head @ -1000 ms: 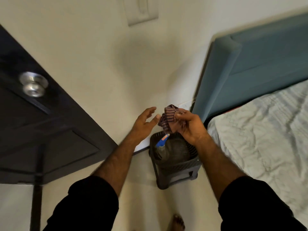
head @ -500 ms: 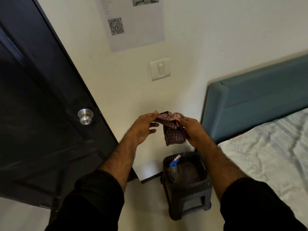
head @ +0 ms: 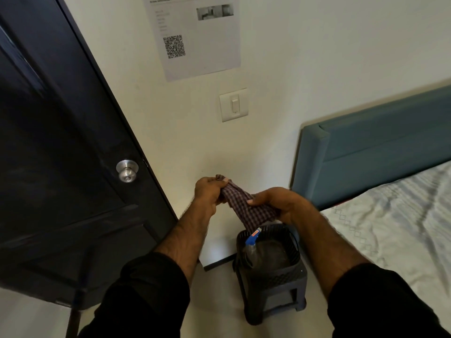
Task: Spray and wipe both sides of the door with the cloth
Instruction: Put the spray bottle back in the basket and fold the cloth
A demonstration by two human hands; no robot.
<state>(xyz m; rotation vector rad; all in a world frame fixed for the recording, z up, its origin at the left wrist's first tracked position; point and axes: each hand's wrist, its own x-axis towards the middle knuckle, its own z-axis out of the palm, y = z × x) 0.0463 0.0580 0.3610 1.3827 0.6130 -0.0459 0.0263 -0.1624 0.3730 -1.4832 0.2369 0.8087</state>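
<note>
Both grips clenched on the checked cloth [head: 246, 208], left hand [head: 207, 192] and right hand [head: 280, 203]; spray bottle [head: 251, 242] untouched on the stool [head: 275, 276], dark door [head: 61, 154] seemingly not yet wiped.

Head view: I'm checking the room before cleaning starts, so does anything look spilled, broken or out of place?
Nothing stands out. The dark panelled door stands open; both hands, left hand and right hand, grip the checked maroon cloth. The blue-nozzled spray bottle leans inside the black plastic basket; no spill shows.
</note>
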